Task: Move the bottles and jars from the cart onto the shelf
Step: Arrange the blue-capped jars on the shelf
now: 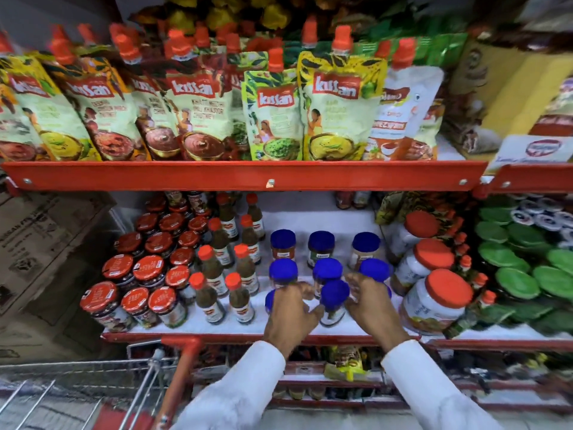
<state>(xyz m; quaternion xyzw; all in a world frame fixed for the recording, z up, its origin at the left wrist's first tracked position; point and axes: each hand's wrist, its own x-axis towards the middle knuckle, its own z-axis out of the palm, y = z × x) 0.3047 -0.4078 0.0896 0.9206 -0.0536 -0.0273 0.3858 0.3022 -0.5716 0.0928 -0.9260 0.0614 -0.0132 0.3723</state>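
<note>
Several blue-lidded jars stand in rows on the white shelf (310, 218) at the centre. My left hand (290, 311) rests over a front blue-lidded jar (269, 301), mostly hiding it. My right hand (370, 301) reaches in beside a rear blue-lidded jar (373, 270). Between the two hands stands one blue-lidded jar (334, 301), upright near the shelf's front edge, with fingers of both hands touching or nearly touching it. The wire cart (93, 389) with its red handle (181, 361) sits at the lower left; its contents are not visible.
Red-lidded jars (145, 274) and red-capped sauce bottles (217, 274) fill the shelf's left. Large red-lidded tubs (434, 296) and green lids (521, 274) crowd the right. Spouted pouches (198, 107) hang over the red shelf rail (248, 175) above. Cardboard boxes (40, 252) stand left.
</note>
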